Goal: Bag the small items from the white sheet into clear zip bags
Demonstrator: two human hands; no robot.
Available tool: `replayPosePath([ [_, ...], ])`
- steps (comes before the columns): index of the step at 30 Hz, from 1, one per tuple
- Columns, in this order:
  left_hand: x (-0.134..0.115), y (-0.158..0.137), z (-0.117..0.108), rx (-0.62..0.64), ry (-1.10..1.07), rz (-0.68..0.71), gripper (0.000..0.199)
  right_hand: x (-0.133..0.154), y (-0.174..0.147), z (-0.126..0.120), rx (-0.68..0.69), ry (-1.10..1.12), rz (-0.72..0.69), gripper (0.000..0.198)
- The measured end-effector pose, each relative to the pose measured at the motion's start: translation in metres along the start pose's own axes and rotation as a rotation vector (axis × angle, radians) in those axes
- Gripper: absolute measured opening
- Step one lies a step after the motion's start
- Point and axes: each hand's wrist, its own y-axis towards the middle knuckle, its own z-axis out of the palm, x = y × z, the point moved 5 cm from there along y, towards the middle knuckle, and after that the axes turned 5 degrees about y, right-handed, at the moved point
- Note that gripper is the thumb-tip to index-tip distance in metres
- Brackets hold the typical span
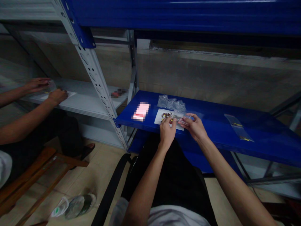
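Over a white sheet of paper on the blue shelf, a small clear plastic zip bag is held between my hands. My right hand pinches the bag's right side. At its left edge, the fingers of my left hand are closed on the bag; whether they also hold a small piece is too small to tell. A pile of small dark brown and yellow pieces lies on the paper beside my left fingertips. Just behind the paper are several flat clear bags, overlapping one another.
Two clear bags with yellow pieces inside lie on the blue shelf at right. A blurred pink-white object lies at left. A metal post separates a grey shelf, where another person's hands work. A plastic bottle is on the floor.
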Motion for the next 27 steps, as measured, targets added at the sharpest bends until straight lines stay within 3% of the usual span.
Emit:
replayPosePath([
  [8,0.025,0.012,0.007,0.043,-0.438,-0.272,0.016,0.004,-0.004,-0.004,0.110,-0.048,0.057,0.041],
  [13,0.022,0.015,0.003,0.046,-0.609,-0.296,0.016,0.001,-0.004,-0.011,0.138,-0.116,0.079,0.040],
  [17,0.017,0.014,-0.004,0.011,-0.627,-0.277,0.021,-0.004,-0.006,-0.012,0.161,-0.164,0.103,0.042],
  [23,0.013,0.013,0.012,0.271,-0.547,-0.290,0.031,0.000,-0.001,-0.008,0.079,-0.159,-0.019,0.044],
  [27,0.012,0.044,0.020,0.281,-0.343,-0.164,0.033,0.004,0.027,-0.004,0.062,-0.279,-0.093,0.032],
])
